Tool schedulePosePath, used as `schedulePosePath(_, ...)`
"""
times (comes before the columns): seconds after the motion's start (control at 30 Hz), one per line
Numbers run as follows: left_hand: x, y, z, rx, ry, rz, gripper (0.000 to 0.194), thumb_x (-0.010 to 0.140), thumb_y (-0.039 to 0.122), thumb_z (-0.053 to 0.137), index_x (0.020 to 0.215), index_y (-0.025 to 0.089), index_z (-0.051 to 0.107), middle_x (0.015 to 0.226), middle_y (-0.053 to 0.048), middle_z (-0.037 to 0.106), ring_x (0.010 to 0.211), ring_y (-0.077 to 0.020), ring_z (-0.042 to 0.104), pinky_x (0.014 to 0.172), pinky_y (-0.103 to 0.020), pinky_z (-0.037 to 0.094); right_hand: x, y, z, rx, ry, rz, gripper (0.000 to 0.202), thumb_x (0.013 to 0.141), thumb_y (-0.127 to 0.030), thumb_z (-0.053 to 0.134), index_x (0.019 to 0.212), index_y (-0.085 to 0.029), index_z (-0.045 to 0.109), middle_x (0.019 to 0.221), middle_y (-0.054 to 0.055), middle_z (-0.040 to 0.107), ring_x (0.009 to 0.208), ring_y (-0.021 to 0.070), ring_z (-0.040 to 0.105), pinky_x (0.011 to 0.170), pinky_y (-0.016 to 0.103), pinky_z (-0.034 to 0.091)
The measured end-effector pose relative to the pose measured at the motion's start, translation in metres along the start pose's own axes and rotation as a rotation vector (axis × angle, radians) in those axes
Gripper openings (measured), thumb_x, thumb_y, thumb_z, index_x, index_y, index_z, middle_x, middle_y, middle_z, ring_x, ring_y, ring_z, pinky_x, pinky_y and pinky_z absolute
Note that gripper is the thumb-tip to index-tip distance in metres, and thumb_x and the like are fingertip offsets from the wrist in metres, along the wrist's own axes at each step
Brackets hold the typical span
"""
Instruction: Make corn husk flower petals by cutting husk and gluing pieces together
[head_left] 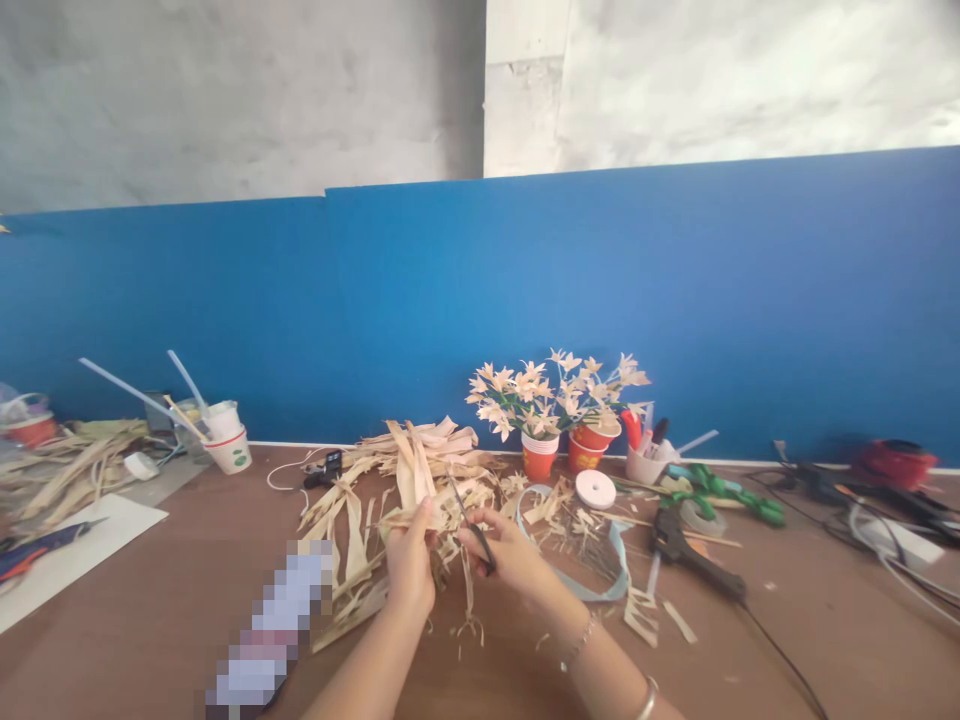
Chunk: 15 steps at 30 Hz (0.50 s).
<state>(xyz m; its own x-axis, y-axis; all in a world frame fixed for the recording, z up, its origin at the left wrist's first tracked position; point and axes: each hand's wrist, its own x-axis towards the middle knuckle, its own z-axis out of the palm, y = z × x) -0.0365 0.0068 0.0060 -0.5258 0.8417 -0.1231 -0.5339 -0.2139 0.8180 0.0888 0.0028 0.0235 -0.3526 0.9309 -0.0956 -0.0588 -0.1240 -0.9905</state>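
My left hand (410, 560) is closed on a pale dried husk strip (414, 470), which stands up from between thumb and fingers. To its right, my right hand (504, 548) holds dark-handled scissors (474, 522), their blades pointing up and to the left beside the strip. Around and behind both hands spreads a pile of dried husks (352, 520), with thin shreds hanging below the hands. Whether the blades touch the husk cannot be made out.
Paper cups (539, 458) with husk flowers stand behind the pile. A white roll (595, 489), a light blue band (611, 590) and a glue gun (694, 560) lie right. At left are a pixelated object (270, 630) and a white cup (229, 450).
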Motion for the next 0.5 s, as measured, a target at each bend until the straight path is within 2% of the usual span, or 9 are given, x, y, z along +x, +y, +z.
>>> schedulePosePath(0.13, 0.004, 0.0, -0.002, 0.004, -0.002, -0.047, 0.034, 0.055, 0.037, 0.078, 0.072, 0.011, 0.063, 0.068, -0.004, 0.066, 0.057, -0.0133, 0.059, 0.051, -0.023, 0.041, 0.003, 0.005, 0.0, -0.024, -0.001, -0.005, 0.046, 0.057, -0.05, 0.074, 0.078, -0.019, 0.047, 0.044, -0.01, 0.045, 0.042, 0.0063, 0.038, 0.042, 0.019, 0.03)
schedulePosePath(0.27, 0.006, 0.003, -0.003, 0.014, 0.003, -0.009, 0.033, 0.055, 0.034, 0.078, 0.074, 0.013, 0.062, 0.066, -0.001, 0.064, 0.053, -0.0118, 0.057, 0.048, -0.021, 0.038, 0.01, 0.012, -0.005, -0.04, 0.016, -0.012, 0.042, 0.059, -0.048, 0.073, 0.078, -0.019, 0.05, 0.047, -0.008, 0.046, 0.042, 0.0077, 0.04, 0.042, 0.021, 0.031)
schedulePosePath(0.4, 0.002, 0.006, -0.003, 0.156, -0.144, 0.079, 0.03, 0.058, 0.034, 0.076, 0.074, 0.015, 0.06, 0.055, 0.005, 0.056, 0.046, -0.0087, 0.048, 0.044, -0.019, 0.034, 0.012, 0.01, -0.009, -0.066, 0.176, -0.216, 0.041, 0.058, -0.039, 0.075, 0.086, -0.02, 0.054, 0.064, -0.004, 0.052, 0.058, 0.0117, 0.049, 0.054, 0.024, 0.039)
schedulePosePath(0.5, -0.005, 0.004, -0.002, 0.286, -0.276, 0.054, 0.027, 0.062, 0.035, 0.074, 0.073, 0.015, 0.06, 0.054, 0.005, 0.055, 0.048, -0.0096, 0.05, 0.047, -0.019, 0.036, 0.01, 0.009, -0.008, -0.076, 0.184, -0.273, 0.041, 0.057, -0.032, 0.077, 0.088, -0.021, 0.052, 0.072, -0.003, 0.054, 0.064, 0.0132, 0.051, 0.058, 0.024, 0.041)
